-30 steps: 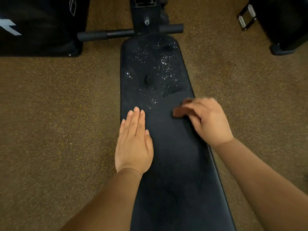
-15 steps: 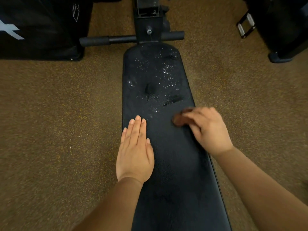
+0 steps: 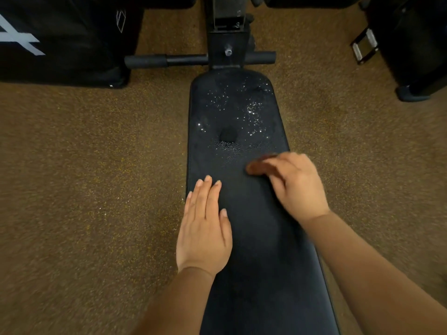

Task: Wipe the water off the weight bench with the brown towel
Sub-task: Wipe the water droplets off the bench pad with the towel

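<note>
Head view, looking down the length of the weight bench (image 3: 256,238), black pad running from 6 o'clock up to 12 o'clock over brown speckled carpet (image 3: 84,177).

Water droplets (image 3: 244,112) glint across the far third of the pad, thickest toward 1 o'clock of the pad's middle, with a darker wet patch (image 3: 227,136) among them. The near part of the pad shows no glints.

Left hand (image 3: 204,228): palm down, flat on the pad's left edge, the 4 fingers pressed together and pointing to 12 o'clock, thumb lying alongside.

Right hand (image 3: 294,184): on the pad's right side, at 2 o'clock from the left hand, motion-blurred. Fingers curled down over the brown towel (image 3: 257,166) and pressing it to the pad (exact grip unclear through the blur). Only a small bunched part of the towel shows, at the fingertips, just below the nearest droplets.

At 12 o'clock: bench frame with a horizontal padded bar (image 3: 169,61). Black bag (image 3: 60,44) with white markings at 10 o'clock; dark equipment (image 3: 411,44) at 2 o'clock.
</note>
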A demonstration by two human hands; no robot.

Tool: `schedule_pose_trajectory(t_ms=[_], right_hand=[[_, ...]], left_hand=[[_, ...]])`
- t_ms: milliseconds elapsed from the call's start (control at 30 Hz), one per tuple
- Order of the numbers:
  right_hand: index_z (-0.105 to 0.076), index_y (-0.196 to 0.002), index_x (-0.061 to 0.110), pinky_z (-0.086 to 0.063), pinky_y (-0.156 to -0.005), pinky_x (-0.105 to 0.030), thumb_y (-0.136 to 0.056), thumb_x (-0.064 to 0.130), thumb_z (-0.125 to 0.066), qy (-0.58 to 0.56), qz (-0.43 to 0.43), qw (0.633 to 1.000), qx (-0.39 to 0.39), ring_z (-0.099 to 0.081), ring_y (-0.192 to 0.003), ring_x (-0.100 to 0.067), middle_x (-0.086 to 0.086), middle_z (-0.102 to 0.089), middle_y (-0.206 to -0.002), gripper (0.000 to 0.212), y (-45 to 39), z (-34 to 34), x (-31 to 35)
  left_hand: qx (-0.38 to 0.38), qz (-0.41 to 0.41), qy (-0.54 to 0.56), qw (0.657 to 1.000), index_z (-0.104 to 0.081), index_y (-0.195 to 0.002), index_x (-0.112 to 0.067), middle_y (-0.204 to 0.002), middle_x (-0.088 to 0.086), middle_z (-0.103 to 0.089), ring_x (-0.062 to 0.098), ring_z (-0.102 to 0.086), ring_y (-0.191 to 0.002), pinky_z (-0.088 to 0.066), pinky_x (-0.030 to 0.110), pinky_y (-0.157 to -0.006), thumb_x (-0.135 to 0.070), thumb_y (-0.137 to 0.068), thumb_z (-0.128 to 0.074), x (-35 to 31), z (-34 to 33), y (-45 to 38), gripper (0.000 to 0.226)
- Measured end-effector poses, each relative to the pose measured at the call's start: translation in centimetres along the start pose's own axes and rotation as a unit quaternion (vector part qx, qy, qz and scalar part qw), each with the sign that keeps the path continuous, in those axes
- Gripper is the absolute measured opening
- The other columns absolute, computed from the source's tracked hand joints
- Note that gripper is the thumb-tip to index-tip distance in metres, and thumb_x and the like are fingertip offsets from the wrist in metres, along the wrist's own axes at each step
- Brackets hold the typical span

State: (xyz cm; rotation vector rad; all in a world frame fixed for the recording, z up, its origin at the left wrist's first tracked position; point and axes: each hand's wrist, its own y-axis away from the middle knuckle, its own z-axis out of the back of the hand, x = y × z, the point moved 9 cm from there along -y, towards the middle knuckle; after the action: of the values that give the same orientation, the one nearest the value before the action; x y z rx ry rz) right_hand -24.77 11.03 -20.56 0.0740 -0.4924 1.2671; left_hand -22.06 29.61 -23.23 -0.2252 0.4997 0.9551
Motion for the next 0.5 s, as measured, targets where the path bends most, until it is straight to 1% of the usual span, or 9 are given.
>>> schedule_pose_trajectory(t_ms=[67, 100, 133, 167, 267, 333, 367, 433, 500], right_hand=[[-0.070, -0.101, 0.014, -0.040, -0.081, -0.035, -0.083, 0.010, -0.062, 0.000, -0.085, 0.995, -0.045, -0.056, -0.085, -0.032, -0.008, -0.064, -0.098, 0.020, -1.4, -0.5, -0.4], [-0.070, -0.100, 0.014, -0.040, -0.081, -0.035, -0.082, 0.010, -0.062, -0.003, -0.114, 0.992, -0.058, -0.055, -0.085, -0.032, -0.008, -0.064, -0.097, 0.020, -1.9, -1.2, 0.2], [-0.070, -0.101, 0.015, -0.040, -0.081, -0.036, -0.082, 0.011, -0.061, -0.010, -0.120, 0.991, -0.051, -0.056, -0.087, -0.031, -0.008, -0.064, -0.098, 0.021, -2.1, -2.1, 1.5], [-0.069, -0.104, 0.015, -0.041, -0.082, -0.037, -0.083, 0.013, -0.059, -0.019, -0.103, 0.994, -0.028, -0.056, -0.090, -0.030, -0.007, -0.064, -0.101, 0.023, -1.9, -3.0, 3.1], [-0.068, -0.107, 0.013, -0.044, -0.087, -0.038, -0.085, 0.020, -0.052, -0.030, 0.011, 0.999, 0.040, -0.058, -0.095, -0.028, -0.007, -0.064, -0.104, 0.029, 1.2, -3.4, 5.8], [-0.069, -0.107, 0.012, -0.045, -0.087, -0.038, -0.086, 0.022, -0.051, -0.015, 0.060, 0.996, 0.061, -0.060, -0.093, -0.029, -0.007, -0.065, -0.103, 0.029, 2.8, -1.9, 4.5], [-0.069, -0.107, 0.011, -0.044, -0.086, -0.038, -0.086, 0.022, -0.052, -0.004, 0.060, 0.996, 0.060, -0.060, -0.091, -0.031, -0.008, -0.065, -0.103, 0.029, 2.9, -1.2, 3.1], [-0.069, -0.105, 0.012, -0.042, -0.083, -0.038, -0.087, 0.021, -0.053, 0.014, 0.010, 0.999, 0.036, -0.059, -0.088, -0.033, -0.008, -0.064, -0.100, 0.026, 1.8, -0.1, 0.4], [-0.069, -0.101, 0.014, -0.040, -0.081, -0.037, -0.084, 0.016, -0.057, 0.013, -0.076, 0.997, -0.012, -0.056, -0.085, -0.034, -0.009, -0.063, -0.096, 0.020, -0.1, 0.0, -0.9]], left_hand=[[-0.001, 0.003, 0.004, 1.000, -0.025, -0.145, -0.015, -0.154, 0.001, -0.022, 0.013, -0.008, -0.143, -0.009, 0.032, -0.117, -0.024, -0.095, -0.032, 0.0, 0.0, 0.0, 0.051], [-0.003, 0.004, 0.008, 1.000, -0.024, -0.145, -0.014, -0.153, 0.001, -0.023, 0.012, -0.008, -0.143, -0.009, 0.032, -0.117, -0.023, -0.095, -0.033, 0.0, 0.1, 0.1, 0.051], [-0.005, 0.007, 0.012, 1.000, -0.024, -0.145, -0.014, -0.153, 0.002, -0.023, 0.012, -0.008, -0.143, -0.008, 0.032, -0.117, -0.023, -0.094, -0.034, 0.1, 0.1, 0.1, 0.052], [-0.007, 0.011, 0.016, 1.000, -0.023, -0.145, -0.013, -0.153, 0.002, -0.023, 0.012, -0.008, -0.143, -0.008, 0.032, -0.117, -0.023, -0.094, -0.035, 0.1, 0.1, 0.2, 0.053], [-0.018, 0.019, 0.032, 0.999, -0.021, -0.144, -0.012, -0.151, 0.005, -0.025, 0.013, -0.008, -0.143, -0.008, 0.034, -0.117, -0.024, -0.092, -0.039, 0.3, 0.4, 0.3, 0.056], [-0.026, 0.025, 0.048, 0.998, -0.020, -0.144, -0.011, -0.151, 0.006, -0.025, 0.014, -0.008, -0.143, -0.008, 0.035, -0.117, -0.024, -0.091, -0.041, 0.4, 0.6, 0.3, 0.059], [-0.029, 0.027, 0.054, 0.998, -0.019, -0.145, -0.011, -0.151, 0.006, -0.024, 0.015, -0.008, -0.143, -0.008, 0.034, -0.117, -0.024, -0.090, -0.041, 0.4, 0.7, 0.3, 0.060], [-0.035, 0.026, 0.060, 0.997, -0.017, -0.145, -0.010, -0.151, 0.006, -0.023, 0.015, -0.007, -0.143, -0.007, 0.034, -0.117, -0.023, -0.089, -0.039, 0.4, 0.9, 0.3, 0.062], [-0.040, 0.025, 0.068, 0.997, -0.015, -0.146, -0.010, -0.152, 0.006, -0.022, 0.015, -0.006, -0.143, -0.006, 0.034, -0.117, -0.021, -0.086, -0.036, 0.4, 0.9, 0.4, 0.064]])
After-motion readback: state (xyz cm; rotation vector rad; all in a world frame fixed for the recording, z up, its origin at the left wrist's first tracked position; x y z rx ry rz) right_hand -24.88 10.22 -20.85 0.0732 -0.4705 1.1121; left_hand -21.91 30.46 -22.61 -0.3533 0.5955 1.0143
